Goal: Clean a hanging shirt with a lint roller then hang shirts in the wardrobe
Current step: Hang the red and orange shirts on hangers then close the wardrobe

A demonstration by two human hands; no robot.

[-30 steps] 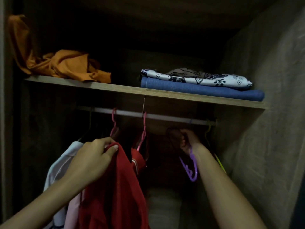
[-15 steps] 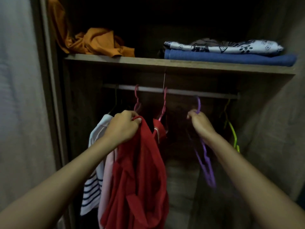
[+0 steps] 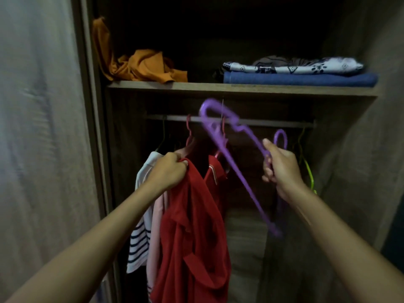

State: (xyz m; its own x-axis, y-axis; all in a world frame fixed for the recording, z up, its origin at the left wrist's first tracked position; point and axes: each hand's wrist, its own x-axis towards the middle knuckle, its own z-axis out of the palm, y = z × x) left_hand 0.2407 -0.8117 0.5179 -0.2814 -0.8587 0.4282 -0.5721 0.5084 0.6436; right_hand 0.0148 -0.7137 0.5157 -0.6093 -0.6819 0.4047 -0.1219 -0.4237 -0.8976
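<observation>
- My right hand (image 3: pixel 281 168) has its fingers curled round a purple hanger (image 3: pixel 238 162), gripping it near the hook end. The hook loop pokes up just above my knuckles.
- The hanger's long axis runs on a slant from upper left, in front of the rail (image 3: pixel 273 123), down to lower right past my wrist. It is off the rail and motion-blurred, so I cannot make out its exact outline.
- My left hand (image 3: pixel 167 172) is closed on the neckline of the red shirt (image 3: pixel 192 232), pinching the fabric at its top edge while the rest hangs straight down below.
- The shirt's collar lies just left of the hanger and a little lower, so I judge the coming move to be bringing the hanger leftward and down into the neck opening. My right hand carries the hanger; my left is the nearer one to the collar and would hold it open.
- Behind the red shirt a striped shirt (image 3: pixel 137 243) and a pink garment (image 3: pixel 156 224) hang on the left of the rail. A green hanger (image 3: pixel 309 173) hangs at the right, partly hidden by my right hand.
- Above, the shelf (image 3: pixel 240 89) bears an orange cloth (image 3: pixel 144 66) and folded blue fabric (image 3: pixel 299 79) under a patterned piece.
- The wardrobe interior is dark. I cannot tell whether a second red garment hangs behind the one I hold. No lint roller is in view.
</observation>
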